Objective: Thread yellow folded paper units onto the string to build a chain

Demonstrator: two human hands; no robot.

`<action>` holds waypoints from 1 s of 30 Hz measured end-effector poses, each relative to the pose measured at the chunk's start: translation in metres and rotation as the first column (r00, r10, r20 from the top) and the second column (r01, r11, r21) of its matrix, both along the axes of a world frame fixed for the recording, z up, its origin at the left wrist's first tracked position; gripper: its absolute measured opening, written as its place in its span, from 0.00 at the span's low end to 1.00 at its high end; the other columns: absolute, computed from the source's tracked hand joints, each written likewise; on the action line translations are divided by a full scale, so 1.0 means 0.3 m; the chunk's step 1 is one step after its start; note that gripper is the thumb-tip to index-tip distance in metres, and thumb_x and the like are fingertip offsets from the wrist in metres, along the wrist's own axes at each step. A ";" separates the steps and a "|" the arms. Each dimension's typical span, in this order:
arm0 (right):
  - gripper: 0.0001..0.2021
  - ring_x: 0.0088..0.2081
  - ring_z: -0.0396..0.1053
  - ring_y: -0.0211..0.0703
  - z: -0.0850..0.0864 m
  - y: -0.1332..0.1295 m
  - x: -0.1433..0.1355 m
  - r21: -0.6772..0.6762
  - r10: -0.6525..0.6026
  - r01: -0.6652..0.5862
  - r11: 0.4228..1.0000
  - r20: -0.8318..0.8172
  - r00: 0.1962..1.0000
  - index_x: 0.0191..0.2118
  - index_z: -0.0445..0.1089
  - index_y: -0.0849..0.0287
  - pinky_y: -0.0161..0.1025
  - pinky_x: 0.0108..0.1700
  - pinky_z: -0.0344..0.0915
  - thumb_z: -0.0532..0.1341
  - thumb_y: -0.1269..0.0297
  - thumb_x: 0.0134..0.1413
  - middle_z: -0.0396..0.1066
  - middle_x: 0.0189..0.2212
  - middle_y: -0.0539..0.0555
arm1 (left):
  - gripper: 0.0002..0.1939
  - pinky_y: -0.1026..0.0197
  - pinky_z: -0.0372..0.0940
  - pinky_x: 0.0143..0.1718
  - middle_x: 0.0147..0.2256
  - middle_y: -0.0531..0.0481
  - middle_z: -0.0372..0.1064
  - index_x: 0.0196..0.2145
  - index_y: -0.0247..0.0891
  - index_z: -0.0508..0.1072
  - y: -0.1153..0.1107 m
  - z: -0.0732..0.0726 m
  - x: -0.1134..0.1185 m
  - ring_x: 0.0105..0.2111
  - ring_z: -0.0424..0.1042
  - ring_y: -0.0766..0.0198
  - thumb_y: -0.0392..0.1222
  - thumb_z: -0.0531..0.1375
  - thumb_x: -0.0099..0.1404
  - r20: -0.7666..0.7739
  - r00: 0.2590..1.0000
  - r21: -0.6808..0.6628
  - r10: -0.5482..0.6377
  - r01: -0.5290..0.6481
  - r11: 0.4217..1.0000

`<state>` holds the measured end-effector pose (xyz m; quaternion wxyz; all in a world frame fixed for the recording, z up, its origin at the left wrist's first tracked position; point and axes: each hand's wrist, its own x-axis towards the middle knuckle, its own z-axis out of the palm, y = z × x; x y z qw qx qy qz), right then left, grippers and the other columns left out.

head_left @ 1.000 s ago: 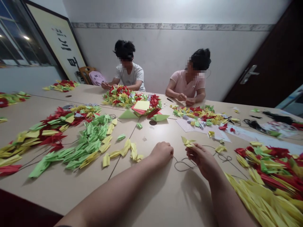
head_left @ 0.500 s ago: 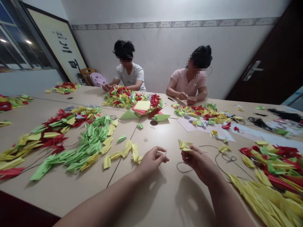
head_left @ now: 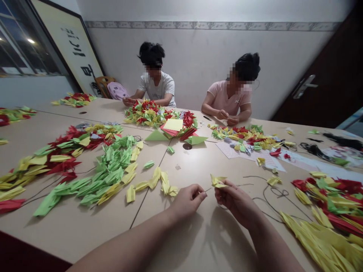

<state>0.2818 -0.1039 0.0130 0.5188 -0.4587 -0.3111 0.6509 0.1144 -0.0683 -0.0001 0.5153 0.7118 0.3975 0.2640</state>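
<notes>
My right hand pinches a folded yellow paper crane by one side, its pointed tips facing up and left. Just to the left, my left hand is closed, thumb against forefinger, on a thin dark strand that reaches toward the crane. Whether this strand is a needle or a cord end, and whether it enters the paper, I cannot tell. A dark cord lies looped on the table right of my right hand. Beside my left hand, a row of yellow folded papers rests on the tabletop.
Green folded papers are heaped at left, near red and yellow ones. A mixed pile and yellow strips lie at right. Square sheets sit mid-table. Two people work across the table.
My left hand has moved right and down toward the crane, bringing the thin strand close to it. My right hand still holds the crane, now turned slightly. The view has shifted a little.
</notes>
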 end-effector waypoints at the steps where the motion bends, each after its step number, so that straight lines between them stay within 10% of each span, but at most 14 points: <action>1: 0.07 0.24 0.59 0.33 -0.001 0.000 0.002 -0.005 -0.004 0.004 1.000 0.006 1.000 0.26 0.64 0.59 0.31 0.26 0.54 0.61 0.62 0.45 0.63 0.22 0.48 | 0.13 0.67 0.52 0.23 0.20 0.56 0.59 0.28 0.36 0.68 -0.001 -0.001 0.000 0.21 0.57 0.70 0.48 0.52 0.58 -0.029 1.000 0.026 -0.008 0.009 1.000; 15: 0.09 0.15 0.41 0.28 0.003 0.007 0.001 0.057 -0.082 0.076 0.996 0.122 0.989 0.24 0.61 0.59 0.31 0.18 0.36 0.60 0.61 0.43 0.49 0.11 0.40 | 0.15 0.59 0.56 0.46 0.39 0.47 0.65 0.39 0.38 0.69 -0.026 0.031 -0.016 0.42 0.62 0.60 0.48 0.50 0.62 -0.149 0.987 0.371 -0.063 0.115 0.921; 21: 0.09 0.15 0.38 0.27 0.034 -0.007 0.004 -0.015 0.013 -0.011 1.000 0.162 0.987 0.21 0.60 0.59 0.32 0.19 0.34 0.59 0.62 0.42 0.45 0.09 0.40 | 0.17 0.63 0.61 0.35 0.32 0.49 0.66 0.41 0.36 0.64 -0.017 0.028 -0.014 0.31 0.65 0.65 0.51 0.53 0.60 0.115 0.989 0.185 0.093 -0.114 0.976; 30: 0.13 0.15 0.42 0.29 0.028 -0.015 -0.034 -0.012 0.140 -0.141 0.990 0.242 0.960 0.21 0.59 0.59 0.31 0.19 0.37 0.59 0.56 0.45 0.48 0.11 0.41 | 0.15 0.67 0.57 0.25 0.21 0.53 0.62 0.24 0.35 0.65 -0.011 0.014 -0.014 0.23 0.61 0.68 0.49 0.52 0.59 0.155 0.987 0.018 0.052 -0.055 0.998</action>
